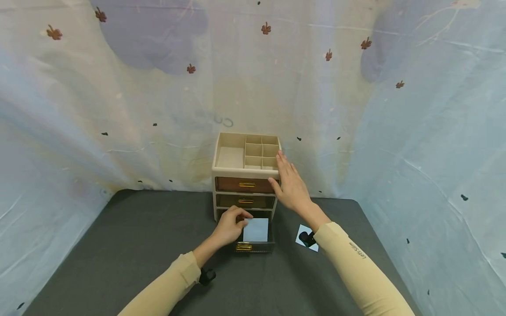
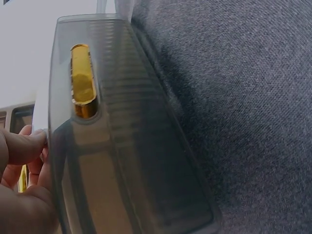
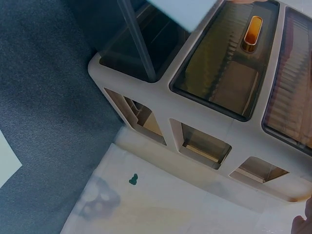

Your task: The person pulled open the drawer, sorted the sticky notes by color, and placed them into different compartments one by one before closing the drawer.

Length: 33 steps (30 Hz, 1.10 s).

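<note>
A beige drawer organizer (image 1: 233,172) with a divided top tray stands at the back of the table. Its bottom drawer (image 1: 271,245), smoky and see-through with a gold handle (image 2: 84,80), is pulled out. Over that drawer my left hand (image 1: 229,226) pinches a pale blue square sheet (image 1: 255,230) by its left edge, between thumb and fingers. My right hand (image 1: 291,186) rests against the organizer's upper right side, fingers straight. In the right wrist view, a corner of the sheet (image 3: 187,10) shows in front of the drawer fronts.
A second pale sheet (image 1: 299,232) lies on the dark grey table (image 1: 158,245) to the right, partly behind the right wrist's black camera (image 1: 306,239). The upper drawer (image 1: 227,184) and middle drawer (image 1: 227,201) are closed. A patterned curtain (image 1: 158,101) hangs behind.
</note>
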{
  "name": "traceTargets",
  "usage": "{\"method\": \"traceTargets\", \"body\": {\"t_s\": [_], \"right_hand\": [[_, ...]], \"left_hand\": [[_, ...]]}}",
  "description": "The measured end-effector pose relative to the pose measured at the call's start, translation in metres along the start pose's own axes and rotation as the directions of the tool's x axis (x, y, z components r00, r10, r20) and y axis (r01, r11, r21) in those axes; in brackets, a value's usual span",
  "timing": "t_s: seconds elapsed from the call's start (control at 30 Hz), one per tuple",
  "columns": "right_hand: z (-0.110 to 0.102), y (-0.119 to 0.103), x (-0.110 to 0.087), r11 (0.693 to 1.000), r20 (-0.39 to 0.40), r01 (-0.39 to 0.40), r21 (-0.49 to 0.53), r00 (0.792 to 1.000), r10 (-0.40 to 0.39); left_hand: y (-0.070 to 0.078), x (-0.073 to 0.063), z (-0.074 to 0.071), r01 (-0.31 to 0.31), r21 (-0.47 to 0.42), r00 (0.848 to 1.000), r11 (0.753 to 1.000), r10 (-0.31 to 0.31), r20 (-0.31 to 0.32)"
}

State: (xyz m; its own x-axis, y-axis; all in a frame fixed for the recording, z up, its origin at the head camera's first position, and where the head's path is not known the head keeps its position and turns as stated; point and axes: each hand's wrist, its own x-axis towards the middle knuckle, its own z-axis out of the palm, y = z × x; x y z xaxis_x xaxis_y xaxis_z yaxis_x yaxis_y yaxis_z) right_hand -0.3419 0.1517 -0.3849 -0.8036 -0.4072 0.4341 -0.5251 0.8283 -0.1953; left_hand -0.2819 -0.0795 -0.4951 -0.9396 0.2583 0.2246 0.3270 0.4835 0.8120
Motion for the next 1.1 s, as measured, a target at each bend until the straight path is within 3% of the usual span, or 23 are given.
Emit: {"method": "traceTargets", "body": {"t_s": [0.67,0.77,0.9,1.1], "right_hand": [[0.002,0.000,0.000,1.000,-0.026,0.019,0.021,0.999,-0.019],[0.001,0.000,0.000,1.000,-0.024,0.016,0.024,1.000,-0.015],[0.001,0.001,0.000,1.000,-0.022,0.014,0.026,1.000,-0.013],[0.003,0.002,0.000,1.000,-0.028,0.020,0.020,0.999,-0.020]], "left_hand": [[-0.006,0.008,0.012,0.053,0.034,0.993,0.998,-0.056,0.102],[-0.007,0.009,0.013,0.037,0.045,0.991,0.998,-0.043,0.124],[-0.010,0.012,0.013,0.030,0.061,0.987,0.998,-0.040,0.159],[-0.013,0.016,0.011,0.064,0.094,0.972,0.993,-0.084,0.221]]}}
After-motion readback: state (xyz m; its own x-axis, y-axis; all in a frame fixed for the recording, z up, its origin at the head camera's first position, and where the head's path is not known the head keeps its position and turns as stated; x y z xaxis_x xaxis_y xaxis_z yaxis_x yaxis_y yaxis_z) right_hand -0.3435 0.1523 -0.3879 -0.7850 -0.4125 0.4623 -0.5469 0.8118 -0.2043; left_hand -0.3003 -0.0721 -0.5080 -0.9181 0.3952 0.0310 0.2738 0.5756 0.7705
